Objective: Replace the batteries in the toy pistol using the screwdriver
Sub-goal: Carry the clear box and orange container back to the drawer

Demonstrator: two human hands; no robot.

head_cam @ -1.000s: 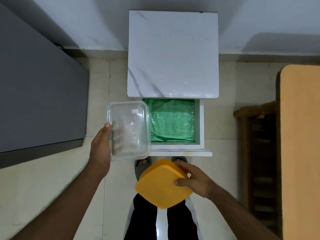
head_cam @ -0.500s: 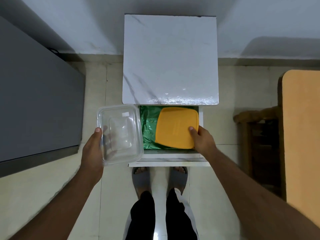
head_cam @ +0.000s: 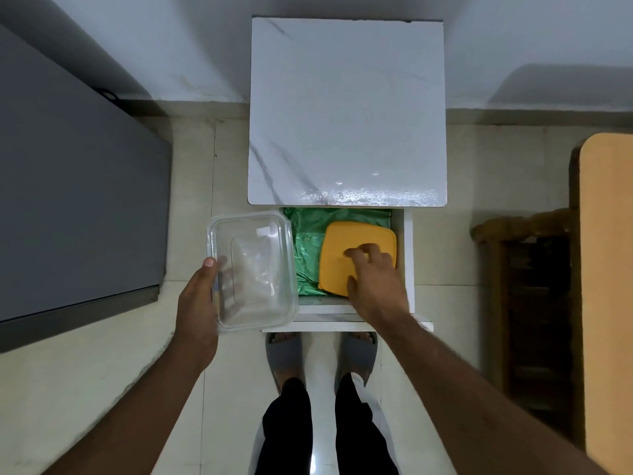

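My left hand [head_cam: 197, 303] grips the left rim of an empty clear plastic container [head_cam: 253, 272], held level just left of the open drawer [head_cam: 408, 255]. A yellow lid [head_cam: 356, 234] lies flat in the right half of the drawer on a green lining [head_cam: 306, 241]. Over the lid's near right corner is my right hand [head_cam: 373, 282], fingers loosely curled and fingertips touching the lid's top. No toy pistol, screwdriver or batteries are in view.
The drawer belongs to a small white marble-topped cabinet [head_cam: 346, 111] against the wall. A dark grey surface [head_cam: 68, 200] fills the left side. An orange tabletop [head_cam: 606, 269] and a wooden chair [head_cam: 524, 269] stand at the right. My slippered feet [head_cam: 284, 351] are below the drawer front.
My right hand carried the yellow lid from in front of my legs into the drawer, laid it down, and now rests on top of it. The clear container shifted slightly left.
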